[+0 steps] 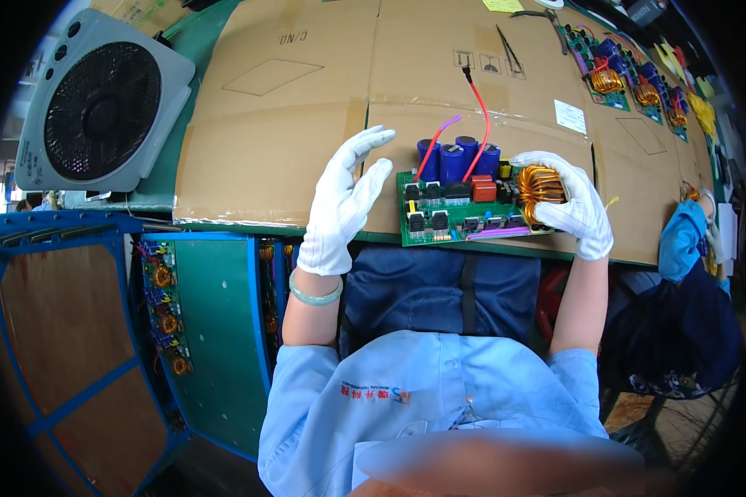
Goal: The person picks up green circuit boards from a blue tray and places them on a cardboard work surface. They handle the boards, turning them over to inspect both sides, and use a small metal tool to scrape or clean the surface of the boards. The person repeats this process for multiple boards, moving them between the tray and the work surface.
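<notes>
The white-gloved fingers of the right hand (pixel 580 199) are closed around a copper-wound toroidal coil (pixel 540 189), with the thumb on its near side and the other fingers over its far side. The left hand (pixel 344 199), gloved likewise, is raised just beside the other end of the board, thumb and fingers apart, with nothing between them. The coil sits at the right end of a green circuit board (pixel 414 225), which is at the near edge of the worktop in front of the person; whether it rests there or is slightly lifted, I cannot tell. Blue cylindrical capacitors (pixel 453 164) stand along its far side, with a red block component (pixel 484 191) nearer. A long red wire (pixel 482 112) runs up from the board to a black tip, and a shorter red one (pixel 429 156) ends in purple. Brown cardboard (pixel 290 124) covers the worktop, bearing tweezers (pixel 510 51) and a white label (pixel 569 116). Farther out, more populated boards (pixel 609 81) line the far right, a grey box fan (pixel 99 108) stands at the left, coil-bearing boards (pixel 166 323) sit in a blue-framed rack below it, and a co-worker's blue sleeve (pixel 682 240) shows at the right
</notes>
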`<state>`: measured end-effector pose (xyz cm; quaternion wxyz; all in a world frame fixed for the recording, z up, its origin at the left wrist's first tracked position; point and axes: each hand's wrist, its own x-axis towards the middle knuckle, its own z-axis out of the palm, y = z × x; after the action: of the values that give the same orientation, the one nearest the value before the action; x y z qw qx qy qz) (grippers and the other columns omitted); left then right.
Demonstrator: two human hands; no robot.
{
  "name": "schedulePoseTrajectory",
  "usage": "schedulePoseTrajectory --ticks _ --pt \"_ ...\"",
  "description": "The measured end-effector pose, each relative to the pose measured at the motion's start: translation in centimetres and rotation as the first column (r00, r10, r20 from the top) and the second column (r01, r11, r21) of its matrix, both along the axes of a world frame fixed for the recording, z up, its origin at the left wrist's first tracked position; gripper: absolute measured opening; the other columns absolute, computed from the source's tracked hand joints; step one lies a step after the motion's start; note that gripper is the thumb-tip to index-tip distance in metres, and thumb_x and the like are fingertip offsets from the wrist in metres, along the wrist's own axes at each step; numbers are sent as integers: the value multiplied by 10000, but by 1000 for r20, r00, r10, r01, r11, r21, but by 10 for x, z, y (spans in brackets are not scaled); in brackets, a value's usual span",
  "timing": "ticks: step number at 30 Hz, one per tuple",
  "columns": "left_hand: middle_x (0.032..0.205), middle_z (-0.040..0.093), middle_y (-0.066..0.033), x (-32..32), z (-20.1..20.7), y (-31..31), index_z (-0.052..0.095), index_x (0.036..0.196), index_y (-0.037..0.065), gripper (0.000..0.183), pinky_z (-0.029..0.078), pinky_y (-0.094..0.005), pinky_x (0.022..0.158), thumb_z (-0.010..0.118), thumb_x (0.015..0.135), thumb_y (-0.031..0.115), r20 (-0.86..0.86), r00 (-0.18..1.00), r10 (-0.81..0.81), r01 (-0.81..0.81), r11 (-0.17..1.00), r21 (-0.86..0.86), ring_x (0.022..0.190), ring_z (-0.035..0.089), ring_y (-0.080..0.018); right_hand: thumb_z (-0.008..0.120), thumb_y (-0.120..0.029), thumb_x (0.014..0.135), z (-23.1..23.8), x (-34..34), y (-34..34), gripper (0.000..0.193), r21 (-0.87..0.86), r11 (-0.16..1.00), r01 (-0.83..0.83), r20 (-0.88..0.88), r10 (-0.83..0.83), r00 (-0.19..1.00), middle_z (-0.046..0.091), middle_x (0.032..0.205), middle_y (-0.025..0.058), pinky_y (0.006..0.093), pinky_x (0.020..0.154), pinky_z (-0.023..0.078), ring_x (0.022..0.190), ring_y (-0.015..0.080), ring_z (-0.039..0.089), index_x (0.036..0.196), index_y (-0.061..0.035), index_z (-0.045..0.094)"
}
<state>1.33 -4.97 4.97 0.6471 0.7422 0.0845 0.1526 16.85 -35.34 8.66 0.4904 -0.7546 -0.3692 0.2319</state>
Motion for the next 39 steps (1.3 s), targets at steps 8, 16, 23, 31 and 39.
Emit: schedulePoseTrajectory --ticks 8,16,23,31,39 --pt "1410 588 -160 6 10 -5 544 1376 -50 453 349 -380 1174 676 966 89 31 998 49 -54 981 189 1356 511 -237 854 -182 754 1 0 1 542 45 999 -8 36 7 999 720 1190 108 348 994 512 1079 192 678 1235 -37 652" --pt "1422 530 -254 26 79 -63 610 1346 83 819 383 -530 1132 921 645 371 82 986 -146 31 641 767 1358 444 -485 860 -215 790 2 5 2 501 44 999 -17 24 16 1000 730 1170 110 346 993 511 1071 201 686 1216 -35 668" --pt "1403 537 -261 36 61 -69 602 1346 74 892 389 -541 1119 931 601 437 -1 988 -152 88 569 817 1356 445 -484 864 -263 801 3 3 2 511 48 999 -17 66 14 998 739 1156 115 342 959 526 1046 209 702 1226 -54 672" --pt "1399 532 -289 45 47 -61 603 1328 45 853 385 -549 1119 876 677 523 4 989 -149 81 562 823 1349 451 -485 818 -184 757 9 4 4 510 13 1000 -17 32 16 999 739 1148 122 350 967 524 1035 231 708 1218 -24 668" --pt "1415 514 -289 45 66 -82 553 1390 63 927 344 -561 1143 869 670 553 5 982 -187 92 507 857 1365 423 -499 863 -240 783 0 3 0 499 80 997 -13 56 9 998 745 1125 118 346 942 531 1023 226 712 1203 -47 677"
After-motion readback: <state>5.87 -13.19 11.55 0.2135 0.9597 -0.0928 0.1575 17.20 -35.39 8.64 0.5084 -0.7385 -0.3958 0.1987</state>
